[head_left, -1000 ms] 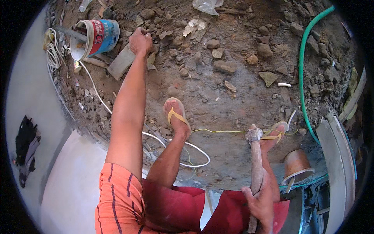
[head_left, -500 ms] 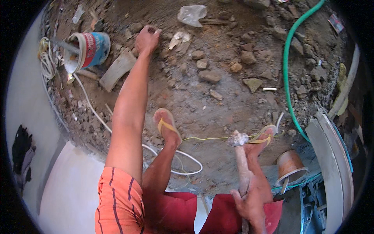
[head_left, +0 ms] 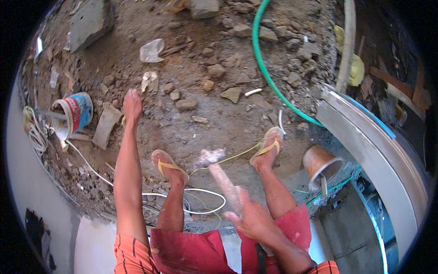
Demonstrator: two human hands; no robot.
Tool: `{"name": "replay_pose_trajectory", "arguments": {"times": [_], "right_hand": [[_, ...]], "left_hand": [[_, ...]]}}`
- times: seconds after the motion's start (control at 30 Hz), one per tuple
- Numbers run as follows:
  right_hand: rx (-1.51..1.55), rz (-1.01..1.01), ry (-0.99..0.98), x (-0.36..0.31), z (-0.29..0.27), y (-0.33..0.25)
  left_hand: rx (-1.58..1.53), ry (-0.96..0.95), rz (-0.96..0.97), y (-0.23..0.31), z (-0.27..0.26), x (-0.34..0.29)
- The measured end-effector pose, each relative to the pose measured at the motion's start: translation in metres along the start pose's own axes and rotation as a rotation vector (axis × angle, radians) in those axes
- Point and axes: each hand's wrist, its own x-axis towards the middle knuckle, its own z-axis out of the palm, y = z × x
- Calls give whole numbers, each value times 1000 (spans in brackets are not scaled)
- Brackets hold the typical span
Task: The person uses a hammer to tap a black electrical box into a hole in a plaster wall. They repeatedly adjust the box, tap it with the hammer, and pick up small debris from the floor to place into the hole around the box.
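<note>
In my right hand (head_left: 256, 220) is a dusty hammer (head_left: 226, 185), gripped by its pale handle. The hammer's crusted head, a little blurred, is over the ground between my sandalled feet. My left arm reaches out to the far left, and my left hand (head_left: 132, 106) is low over the dirt with its fingers curled in. What those fingers hold, if anything, is hidden; a small yellowish bit shows beside the wrist. A flat grey slab piece (head_left: 107, 125) lies just left of that hand. Scraps of pale plastic (head_left: 148, 80) lie a little beyond it.
A paint bucket (head_left: 82, 112) lies tipped at left near coiled white cable (head_left: 35, 132). A green hose (head_left: 264, 68) curves across the rubble. At right are a brown bucket (head_left: 319, 164) and stacked curved panels (head_left: 365, 150). White cable (head_left: 205, 212) loops near my feet, with a thin yellow string (head_left: 242, 154).
My view has shifted to the right. The hammer has swung up and leftward, from beside my right foot to between both feet. My left hand remains low near the slab piece.
</note>
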Motion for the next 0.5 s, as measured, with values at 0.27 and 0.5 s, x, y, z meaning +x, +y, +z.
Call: {"name": "replay_pose_trajectory", "arguments": {"times": [0.27, 0.5], "right_hand": [[167, -147, 36, -3, -1, 15], [341, -200, 98, -8, -15, 32]], "left_hand": [[-218, -272, 148, 19, 62, -126], [-929, -547, -108, 90, 122, -222]]}}
